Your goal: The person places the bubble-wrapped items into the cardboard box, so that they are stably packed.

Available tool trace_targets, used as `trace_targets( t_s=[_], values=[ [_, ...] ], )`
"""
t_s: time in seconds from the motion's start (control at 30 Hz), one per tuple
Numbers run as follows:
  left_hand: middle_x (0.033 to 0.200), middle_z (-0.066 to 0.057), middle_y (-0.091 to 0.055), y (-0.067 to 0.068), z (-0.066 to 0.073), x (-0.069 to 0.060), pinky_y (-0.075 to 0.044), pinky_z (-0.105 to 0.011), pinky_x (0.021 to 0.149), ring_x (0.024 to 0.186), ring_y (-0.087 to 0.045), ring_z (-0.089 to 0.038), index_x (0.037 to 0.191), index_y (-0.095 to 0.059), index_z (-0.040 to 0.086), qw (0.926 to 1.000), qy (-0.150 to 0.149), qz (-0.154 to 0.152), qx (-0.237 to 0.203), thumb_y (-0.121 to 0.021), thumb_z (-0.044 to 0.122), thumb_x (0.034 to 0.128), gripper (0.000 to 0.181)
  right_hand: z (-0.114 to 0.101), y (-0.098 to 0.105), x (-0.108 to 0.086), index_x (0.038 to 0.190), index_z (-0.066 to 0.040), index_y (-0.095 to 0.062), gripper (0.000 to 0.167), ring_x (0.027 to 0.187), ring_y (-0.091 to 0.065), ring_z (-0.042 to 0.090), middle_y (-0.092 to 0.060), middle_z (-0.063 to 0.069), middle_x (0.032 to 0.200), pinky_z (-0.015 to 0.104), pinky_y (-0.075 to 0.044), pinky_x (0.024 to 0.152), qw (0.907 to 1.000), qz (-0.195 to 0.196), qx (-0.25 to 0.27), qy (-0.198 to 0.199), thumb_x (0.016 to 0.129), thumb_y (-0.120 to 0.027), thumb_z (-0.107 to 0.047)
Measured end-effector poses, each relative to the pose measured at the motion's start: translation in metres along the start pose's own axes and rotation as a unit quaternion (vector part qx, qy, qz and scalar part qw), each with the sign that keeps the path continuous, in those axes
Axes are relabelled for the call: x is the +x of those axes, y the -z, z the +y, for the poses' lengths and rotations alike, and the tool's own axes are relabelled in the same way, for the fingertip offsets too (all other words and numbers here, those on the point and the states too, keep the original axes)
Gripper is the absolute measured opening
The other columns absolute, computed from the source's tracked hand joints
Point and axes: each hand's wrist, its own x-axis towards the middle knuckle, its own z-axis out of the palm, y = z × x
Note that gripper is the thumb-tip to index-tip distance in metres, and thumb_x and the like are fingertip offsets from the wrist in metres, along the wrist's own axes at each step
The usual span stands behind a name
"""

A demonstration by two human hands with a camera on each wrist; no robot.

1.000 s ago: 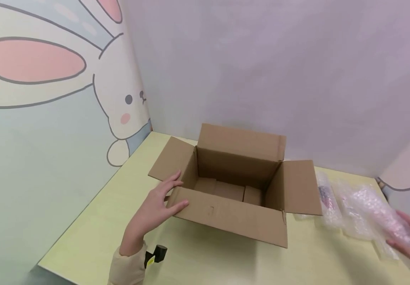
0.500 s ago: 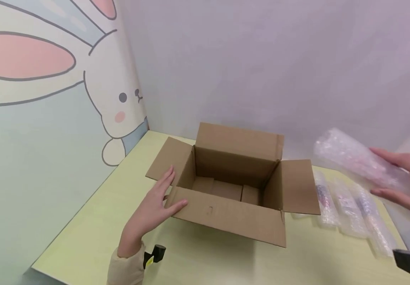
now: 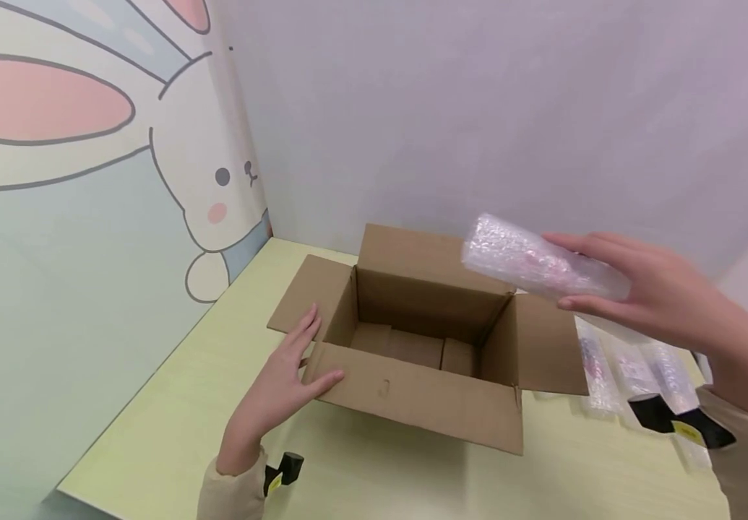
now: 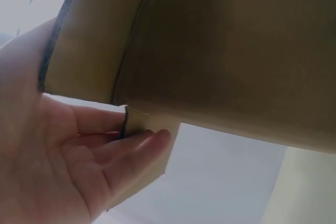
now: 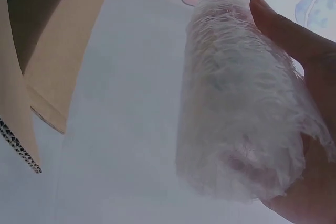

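Note:
An open cardboard box [image 3: 426, 401] stands on the table in the head view, its flaps spread outward and its visible floor bare. My left hand [image 3: 277, 396] grips the near left corner, thumb on the front flap and fingers by the left flap; the left wrist view shows the fingers [image 4: 136, 161] bent beside the cardboard edge. Above the box's right side, my right hand [image 3: 666, 300] holds a bubble-wrapped cylinder [image 3: 510, 254], tilted, with something pinkish inside. Close up in the right wrist view, the wrap [image 5: 231, 87] hides what the contents are.
Several more bubble-wrapped packages [image 3: 598, 375] lie side by side on the yellow table [image 3: 172, 404], right of the box. A pale wall [image 3: 413, 123] rises behind, and a rabbit-printed wall [image 3: 87, 245] stands at the left.
My right hand has lifted the bubble-wrapped cylinder from the packages at the right and carried it left, over the box's right flap. My left hand stays at the box corner.

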Motion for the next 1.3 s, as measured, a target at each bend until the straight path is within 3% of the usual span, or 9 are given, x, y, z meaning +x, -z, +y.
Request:
trace_targets(
  t_s=[0.23, 0.47, 0.67, 0.93, 1.17, 1.3],
  values=[
    [0.164, -0.003, -0.016, -0.011, -0.004, -0.004, -0.051, -0.042, 0.101, 0.148, -0.026, -0.029, 0.153, -0.026, 0.007, 0.9993, -0.013, 0.035, 0.010, -0.075, 0.048, 0.0799, 0.097, -0.008, 0.000, 0.009, 0.139, -0.032, -0.053, 0.081, 0.096, -0.051, -0.010, -0.065, -0.009, 0.117, 0.005, -0.037, 0.079, 0.9998, -0.008, 0.006, 0.019, 0.067, -0.088, -0.022],
    [0.162, -0.008, -0.021, -0.026, -0.006, 0.000, -0.054, -0.037, 0.096, 0.146, -0.031, -0.030, 0.151, -0.028, 0.002, 0.9947, -0.054, 0.083, 0.030, -0.078, 0.045, 0.0776, 0.099, -0.009, -0.002, 0.009, 0.139, -0.030, -0.053, 0.081, 0.102, -0.052, -0.010, -0.065, -0.008, 0.118, 0.003, -0.035, 0.083, 0.9989, -0.015, 0.019, 0.040, 0.067, -0.087, -0.020],
    [0.163, -0.006, -0.021, -0.033, -0.006, 0.009, -0.050, -0.040, 0.102, 0.147, -0.029, -0.028, 0.152, -0.028, 0.002, 0.9939, -0.060, 0.089, 0.022, -0.079, 0.043, 0.0770, 0.099, -0.016, -0.006, 0.018, 0.140, -0.038, -0.050, 0.077, 0.099, -0.060, 0.008, -0.063, -0.010, 0.122, 0.018, -0.042, 0.079, 0.9990, -0.038, 0.003, 0.023, 0.072, -0.085, -0.027],
    [0.163, -0.006, -0.020, -0.037, -0.010, 0.008, -0.050, -0.040, 0.101, 0.146, -0.030, -0.029, 0.152, -0.026, 0.003, 0.9922, -0.068, 0.102, 0.024, -0.079, 0.041, 0.0767, 0.100, -0.026, -0.018, 0.039, 0.138, -0.044, -0.048, 0.065, 0.118, -0.059, 0.018, -0.060, -0.008, 0.130, 0.042, -0.048, 0.090, 0.9956, -0.088, 0.032, 0.010, 0.081, -0.077, -0.036],
    [0.163, -0.010, -0.020, -0.044, -0.011, 0.000, -0.055, -0.036, 0.094, 0.144, -0.033, -0.031, 0.152, -0.026, 0.002, 0.9869, -0.106, 0.121, 0.014, -0.075, 0.050, 0.0790, 0.101, -0.032, -0.030, 0.052, 0.141, -0.036, -0.049, 0.060, 0.119, -0.059, 0.018, -0.059, -0.008, 0.134, 0.044, -0.051, 0.091, 0.9907, -0.128, 0.033, 0.031, 0.085, -0.072, -0.042],
    [0.162, -0.012, -0.021, -0.049, -0.012, -0.005, -0.055, -0.036, 0.093, 0.143, -0.034, -0.032, 0.152, -0.026, 0.002, 0.9824, -0.127, 0.136, 0.017, -0.069, 0.058, 0.0809, 0.100, -0.039, -0.033, 0.057, 0.142, -0.033, -0.048, 0.059, 0.111, -0.062, 0.015, -0.058, -0.007, 0.136, 0.041, -0.052, 0.086, 0.9867, -0.154, 0.016, 0.050, 0.088, -0.068, -0.045]
  ],
)
